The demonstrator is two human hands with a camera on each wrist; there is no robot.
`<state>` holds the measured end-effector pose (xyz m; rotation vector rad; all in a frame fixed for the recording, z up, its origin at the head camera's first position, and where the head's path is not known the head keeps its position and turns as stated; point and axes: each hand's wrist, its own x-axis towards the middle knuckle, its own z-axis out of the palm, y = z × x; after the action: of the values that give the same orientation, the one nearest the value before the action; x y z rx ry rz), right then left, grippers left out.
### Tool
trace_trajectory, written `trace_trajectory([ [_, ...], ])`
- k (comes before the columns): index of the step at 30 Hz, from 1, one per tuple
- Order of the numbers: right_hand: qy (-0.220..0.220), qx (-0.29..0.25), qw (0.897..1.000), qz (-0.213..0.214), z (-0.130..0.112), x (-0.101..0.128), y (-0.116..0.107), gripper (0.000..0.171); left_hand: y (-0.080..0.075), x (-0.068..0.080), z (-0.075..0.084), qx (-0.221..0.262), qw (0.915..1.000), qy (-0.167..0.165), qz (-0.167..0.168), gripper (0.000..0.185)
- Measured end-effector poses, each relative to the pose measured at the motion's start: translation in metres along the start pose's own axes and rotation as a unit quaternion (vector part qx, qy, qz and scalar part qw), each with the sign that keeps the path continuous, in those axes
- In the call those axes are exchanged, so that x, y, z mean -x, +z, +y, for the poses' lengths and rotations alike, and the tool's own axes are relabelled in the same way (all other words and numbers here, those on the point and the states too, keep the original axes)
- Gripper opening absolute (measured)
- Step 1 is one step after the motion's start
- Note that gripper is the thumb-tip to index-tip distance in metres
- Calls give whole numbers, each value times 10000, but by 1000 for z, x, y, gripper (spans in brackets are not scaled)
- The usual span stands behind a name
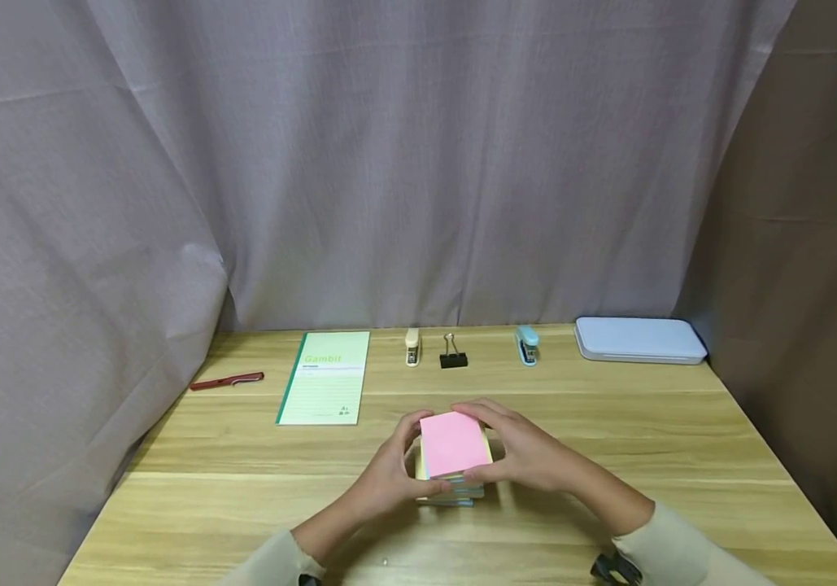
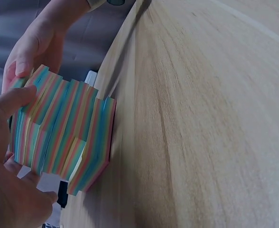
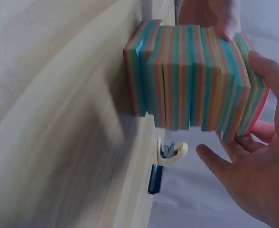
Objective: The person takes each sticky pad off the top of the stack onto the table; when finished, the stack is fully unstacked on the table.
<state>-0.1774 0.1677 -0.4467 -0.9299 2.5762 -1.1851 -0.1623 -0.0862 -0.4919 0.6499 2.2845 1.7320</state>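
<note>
Nearest the lens: two cream sleeves at 6 o'clock, left hand (image 1: 389, 476) and right hand (image 1: 528, 456) closed around a thick block of multicoloured sticky notes with a pink top sheet (image 1: 453, 456). Sits on the pale wooden counter (image 1: 682, 456), at the centre of the near half. Left grip: fingers curled round the block's left face, thumb on the near upper edge (image 2: 13, 102). Right grip: fingers wrapped over the far and right faces, palm cupped beside it (image 3: 258, 190). Both holding the block, neither slack.

Seen from the wrists: layers out of line, striped sides stepped and fanned (image 2: 63, 133), the upper part twisted against the lower part (image 3: 191, 80).

Judged as squaring the stack. Best done by pressing opposite faces flat with straight fingers, not pinching corners; keeping the bottom seated on the counter; tapping one side down, then turning a quarter and tapping again. Light pressure only, else risk of sheets buckling or peeling off the top.

Further back, well apart from the hands:
- at 11 o'clock, a light green ruled notebook (image 1: 324, 376), flat
- at 10 o'clock, a red pen (image 1: 226, 380) near the counter's left edge
- at 12 o'clock, a small cream stapler (image 1: 412, 347), then a black binder clip (image 1: 453, 353) just beside it
- at 1 o'clock, a small blue stapler (image 1: 527, 345)
- at 2 o'clock, a pale blue flat case with rounded corners (image 1: 638, 338)
- behind all, a grey cloth backdrop (image 1: 418, 163).
</note>
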Motion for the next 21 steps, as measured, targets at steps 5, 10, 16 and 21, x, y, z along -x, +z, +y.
trace_trajectory([
  [5, 20, -180, 9998, -7, 3, 2, -11, 88, 2, 0, -1, -11, 10000, -52, 11, 95],
  [10, 44, -256, 9996, 75, 8, 1, -25, 86, 1, -1, -1, 3, 10000, 8, -6, 90],
  [16, 244, -641, 9973, 272, 21, -7, -44, 86, 0, -2, -2, -34, 10000, 25, -54, 88],
  [21, 426, -937, 9940, 372, 42, -17, -56, 86, 0, -3, -3, -71, 10000, 30, -63, 86],
])
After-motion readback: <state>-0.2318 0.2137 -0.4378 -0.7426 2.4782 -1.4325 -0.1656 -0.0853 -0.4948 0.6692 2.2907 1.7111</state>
